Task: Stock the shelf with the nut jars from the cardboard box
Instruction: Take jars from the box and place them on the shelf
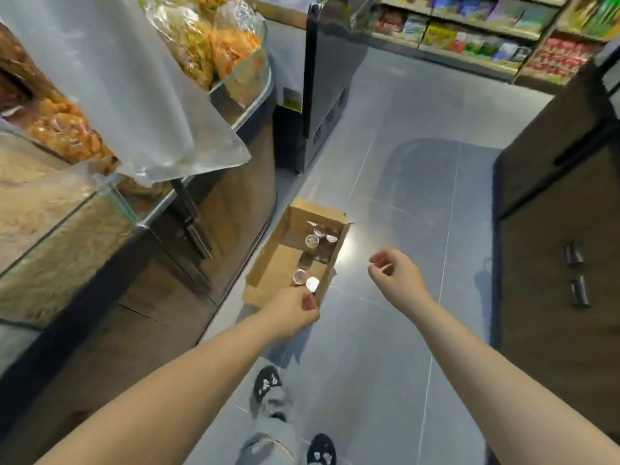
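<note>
An open cardboard box (268, 276) lies on the grey floor beside a counter base. Several small nut jars stand along its right side: a group at the far end (312, 241), plus a pink-lidded jar (298, 276) and a white-lidded jar (312, 284) at the near end. My left hand (292, 312) hovers over the box's near right corner, fingers loosely curled and holding nothing. It looks well above the jars. My right hand (394, 275) hangs over the floor to the right of the box, fingers loosely bent and empty.
A glass display counter (100, 209) with bulk snacks under plastic sheeting fills the left. A dark chiller cabinet (322, 95) stands behind the box. Wooden cabinets (553, 263) line the right, stocked shelves (469, 38) stand at the back, and my shoes (266, 382) are below.
</note>
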The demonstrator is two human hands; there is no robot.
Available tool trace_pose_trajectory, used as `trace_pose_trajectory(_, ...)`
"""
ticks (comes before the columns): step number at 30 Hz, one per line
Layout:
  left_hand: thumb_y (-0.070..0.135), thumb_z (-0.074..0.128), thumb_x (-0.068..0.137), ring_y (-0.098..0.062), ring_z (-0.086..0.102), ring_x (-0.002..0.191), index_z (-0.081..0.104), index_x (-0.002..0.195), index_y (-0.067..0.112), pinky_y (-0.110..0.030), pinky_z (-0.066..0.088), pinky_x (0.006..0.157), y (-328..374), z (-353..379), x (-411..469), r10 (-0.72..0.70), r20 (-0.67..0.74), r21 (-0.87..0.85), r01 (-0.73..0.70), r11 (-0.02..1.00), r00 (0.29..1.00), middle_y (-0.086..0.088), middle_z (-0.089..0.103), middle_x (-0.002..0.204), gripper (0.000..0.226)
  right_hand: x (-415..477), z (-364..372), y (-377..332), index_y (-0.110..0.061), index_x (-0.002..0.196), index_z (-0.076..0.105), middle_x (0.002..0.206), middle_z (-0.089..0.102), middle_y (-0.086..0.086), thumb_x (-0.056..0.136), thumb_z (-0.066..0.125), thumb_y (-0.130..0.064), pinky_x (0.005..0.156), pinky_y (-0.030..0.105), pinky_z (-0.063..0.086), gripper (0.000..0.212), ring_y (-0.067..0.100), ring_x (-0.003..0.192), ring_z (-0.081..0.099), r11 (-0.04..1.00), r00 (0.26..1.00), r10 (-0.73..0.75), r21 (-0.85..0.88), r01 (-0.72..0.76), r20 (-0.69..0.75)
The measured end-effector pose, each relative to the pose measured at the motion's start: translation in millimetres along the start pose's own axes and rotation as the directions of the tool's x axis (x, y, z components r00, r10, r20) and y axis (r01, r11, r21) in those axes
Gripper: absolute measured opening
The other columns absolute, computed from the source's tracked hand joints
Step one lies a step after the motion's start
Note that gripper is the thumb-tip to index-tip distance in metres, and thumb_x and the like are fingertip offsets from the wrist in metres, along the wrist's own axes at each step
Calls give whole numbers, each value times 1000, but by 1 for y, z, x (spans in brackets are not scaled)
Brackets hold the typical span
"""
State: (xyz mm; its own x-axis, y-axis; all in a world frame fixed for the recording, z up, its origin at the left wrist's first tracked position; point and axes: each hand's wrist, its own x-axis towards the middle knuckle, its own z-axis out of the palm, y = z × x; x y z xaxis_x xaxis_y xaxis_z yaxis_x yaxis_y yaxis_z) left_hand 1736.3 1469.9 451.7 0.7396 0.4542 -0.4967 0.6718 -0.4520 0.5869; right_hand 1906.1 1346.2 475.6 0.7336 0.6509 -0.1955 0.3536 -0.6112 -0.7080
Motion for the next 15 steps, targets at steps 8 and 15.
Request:
trace_pose_trajectory(8,20,61,87,-12,54,83,66,98,11,-19,38,60,-18,-13,135,-115,12,-69,115,991,993,2,61,89,15,115,41,65,-21,105,59,97,59,-2,87,56,-24,72,28,43,19,18,87,56,960,947,170,-265,-97,273)
trace_pose_trajectory(15,28,61,87,-16,58,95,65,99,19,-28,45,80,-54,-47,298,-261,-86,-214,238,947,961,2,63,101,15,230,102,113,-20,124,51,124,55,4,91,52,-32,81,30,45,36,22,108,54,897,789,228,-437,58,571)
